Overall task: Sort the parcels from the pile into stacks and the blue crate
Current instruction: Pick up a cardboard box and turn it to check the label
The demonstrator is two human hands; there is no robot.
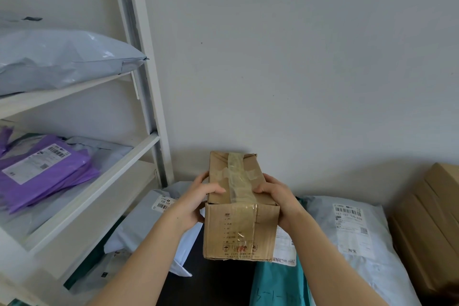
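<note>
both forearms (139,256) bare to the view's lower edge; left hand (198,202) and right hand (278,200) bare too; left thumbnail (222,191) short and plain; a small dark spot (177,218) on the left wrist

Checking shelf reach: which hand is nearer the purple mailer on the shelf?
Left. The left hand grips the left side of the cardboard box, toward the purple mailer; the right hand grips the opposite side, farther away.

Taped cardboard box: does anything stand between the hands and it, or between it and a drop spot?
Nothing: left hand and right hand grip the cardboard box by its sides directly, above the grey mailer and teal mailer. No blue crate is in view, so that path cannot be judged.
</note>
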